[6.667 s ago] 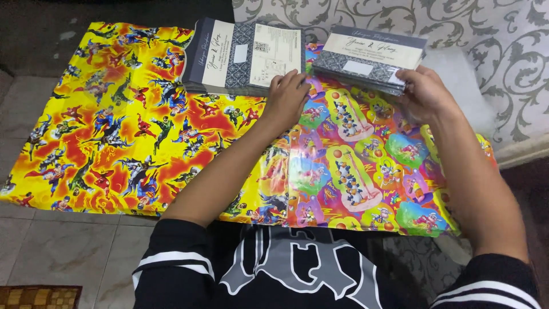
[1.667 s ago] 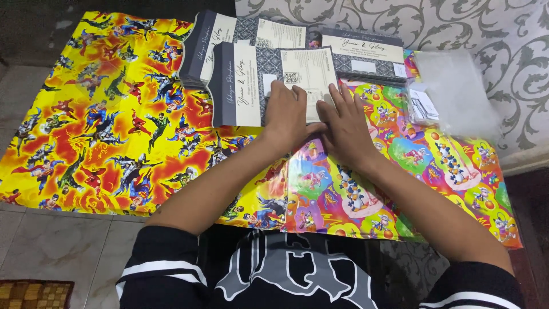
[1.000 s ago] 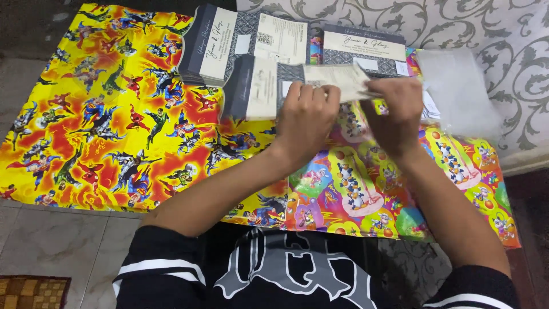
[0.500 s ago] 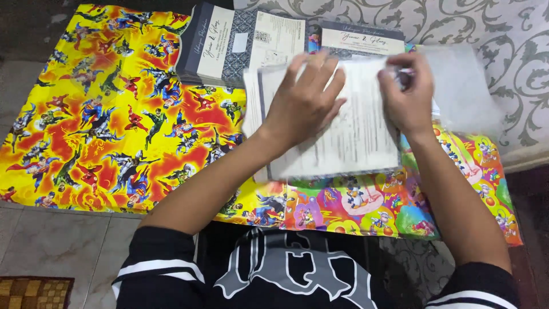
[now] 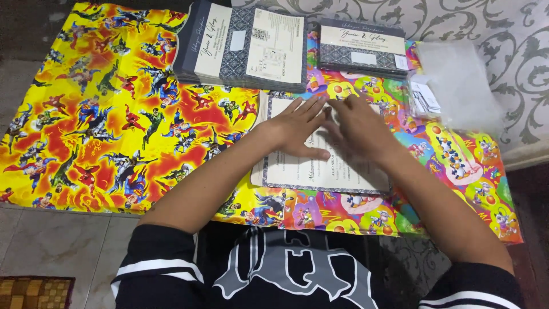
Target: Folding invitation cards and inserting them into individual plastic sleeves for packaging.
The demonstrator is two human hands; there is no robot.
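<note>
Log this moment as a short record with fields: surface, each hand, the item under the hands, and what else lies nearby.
surface: colourful cartoon-print wrapping sheets spread flat on a tiled floor
left hand: palm down, fingers spread on the unfolded card
right hand: flat on the same card, blurred
unfolded card: cream, dark patterned border, lying open on the sheets
large card stack: beyond the hands, dark patterned covers
small card stack: to its right
clear plastic sleeves: far right

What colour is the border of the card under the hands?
Dark blue-grey border on a cream card, best seen in the head view.
</note>
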